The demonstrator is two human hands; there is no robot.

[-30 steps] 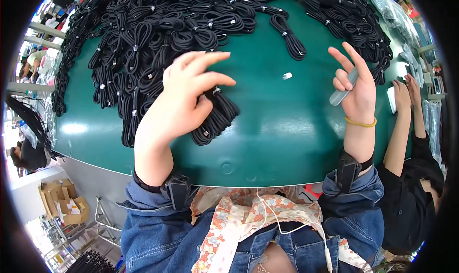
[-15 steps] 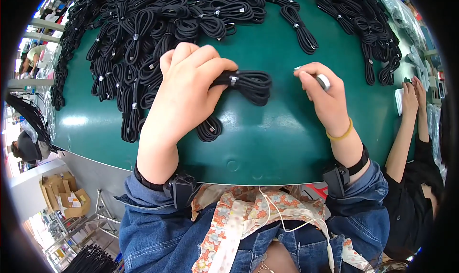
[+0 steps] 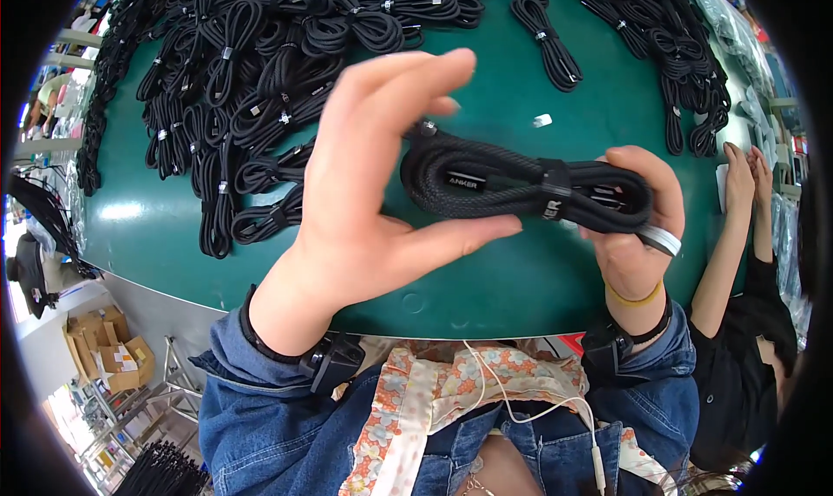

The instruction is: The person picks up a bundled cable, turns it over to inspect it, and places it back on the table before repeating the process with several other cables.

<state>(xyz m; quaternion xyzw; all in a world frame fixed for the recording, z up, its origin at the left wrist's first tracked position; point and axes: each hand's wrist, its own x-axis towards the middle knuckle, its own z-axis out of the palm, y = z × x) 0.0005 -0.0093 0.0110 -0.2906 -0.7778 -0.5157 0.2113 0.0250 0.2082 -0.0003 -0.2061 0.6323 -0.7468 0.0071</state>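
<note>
In my head view, taken as a clock face, my right grip (image 3: 640,227) is closed on the coiled black cable (image 3: 519,173), holding its three-o'clock end; the coil lies just off the dial's middle, toward two. A black strap (image 3: 556,182) wraps it. A grey-and-white strip (image 3: 659,240) sticks out at this same hand. My left grip (image 3: 356,183) is open, fingers and thumb spread around the coil's nine-o'clock end; I cannot tell whether the thumb touches it. On the green worktop (image 3: 486,296), a white scrap (image 3: 542,120) lies between one and two, a lone bundle (image 3: 547,45) at one, and a big heap of cables (image 3: 260,62) at eleven. A co-worker's hands (image 3: 742,179) show near three.
</note>
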